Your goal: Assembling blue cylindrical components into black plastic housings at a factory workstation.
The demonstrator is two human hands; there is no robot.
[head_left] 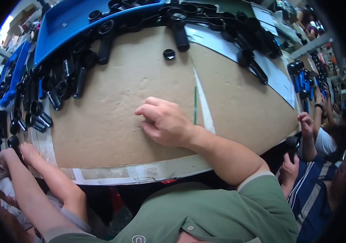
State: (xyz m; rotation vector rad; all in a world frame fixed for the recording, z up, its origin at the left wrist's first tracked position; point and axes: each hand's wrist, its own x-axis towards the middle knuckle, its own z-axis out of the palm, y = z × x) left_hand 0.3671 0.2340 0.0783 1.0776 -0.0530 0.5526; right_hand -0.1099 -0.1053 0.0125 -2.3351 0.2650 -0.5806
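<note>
Head view is showing the right hand (163, 121) lying over the brown cardboard (112, 91), its fingers loosely curled and the thumb standing apart, with nothing visible being gripped; whether it is pressing on the board cannot be told. The left hand (7, 156) is reaching to the far left edge, where a dark round part (13, 141) is sitting at its fingertips; distance and blur are leaving its grip undetermined. A co-worker's hand (29, 154) is working just beside it. Black handled parts (105, 46) are lining the board's far and left sides, some resting against the blue tray (59, 38), presumably so that they are staying within reach while the middle is serving for handling. White paper (277, 83) is lying under several parts at the right, probably protecting them from scratching. One small black cap (169, 54) is lying alone beyond the right hand, and a green strip (195, 106) is lying nearer.
</note>
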